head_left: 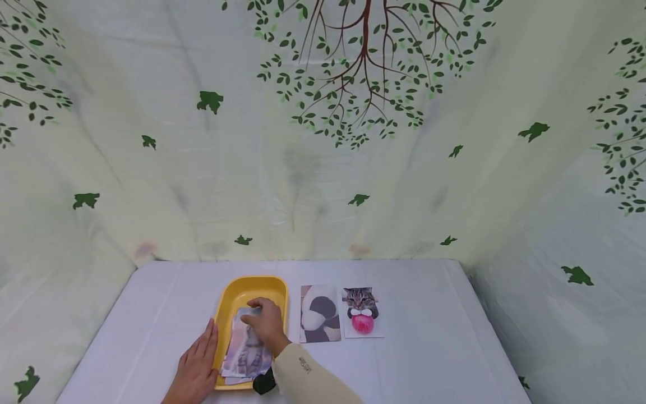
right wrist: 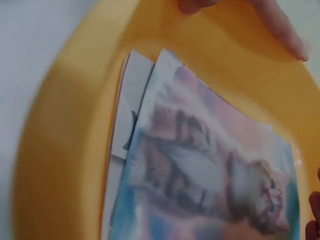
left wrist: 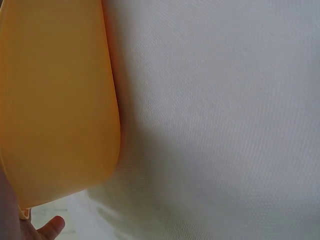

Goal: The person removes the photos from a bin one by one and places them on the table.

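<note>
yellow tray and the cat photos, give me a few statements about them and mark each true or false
1. The yellow tray holds a stack of photos. True.
2. The left hand is inside the tray. False: it rests flat on the table against the tray's outer left wall.
3. Two photos lie on the table to the right of the tray. True: a blurry cat photo and a cat with a pink ball.
4. The right hand lifts a photo clear of the tray. False: it is over the stack, low inside the tray.
</note>
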Demonstrator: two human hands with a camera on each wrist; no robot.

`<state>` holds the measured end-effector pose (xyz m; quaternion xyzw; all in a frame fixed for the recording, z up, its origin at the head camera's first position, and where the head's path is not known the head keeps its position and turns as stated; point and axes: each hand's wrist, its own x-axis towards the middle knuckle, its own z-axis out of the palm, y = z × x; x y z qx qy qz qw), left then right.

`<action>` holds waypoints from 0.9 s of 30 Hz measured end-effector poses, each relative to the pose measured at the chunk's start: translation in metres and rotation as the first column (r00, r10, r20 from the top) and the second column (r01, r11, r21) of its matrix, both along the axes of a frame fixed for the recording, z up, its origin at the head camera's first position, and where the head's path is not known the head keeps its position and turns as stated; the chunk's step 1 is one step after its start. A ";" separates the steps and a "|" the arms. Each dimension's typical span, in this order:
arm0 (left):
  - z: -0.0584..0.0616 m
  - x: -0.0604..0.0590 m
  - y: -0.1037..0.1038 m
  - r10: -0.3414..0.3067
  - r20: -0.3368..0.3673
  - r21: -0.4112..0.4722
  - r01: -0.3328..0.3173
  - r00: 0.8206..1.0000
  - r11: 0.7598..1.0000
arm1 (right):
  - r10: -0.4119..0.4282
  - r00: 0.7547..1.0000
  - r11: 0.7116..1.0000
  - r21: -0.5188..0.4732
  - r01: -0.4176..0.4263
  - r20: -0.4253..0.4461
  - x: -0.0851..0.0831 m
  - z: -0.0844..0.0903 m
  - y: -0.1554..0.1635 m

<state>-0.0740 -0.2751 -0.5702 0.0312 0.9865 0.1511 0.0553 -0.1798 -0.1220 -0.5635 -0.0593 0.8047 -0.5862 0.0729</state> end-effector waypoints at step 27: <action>0.000 0.003 -0.001 -0.009 -0.068 0.007 0.009 0.998 1.000 | -0.049 0.997 0.932 0.356 0.066 -0.056 -0.003 -0.014 -0.008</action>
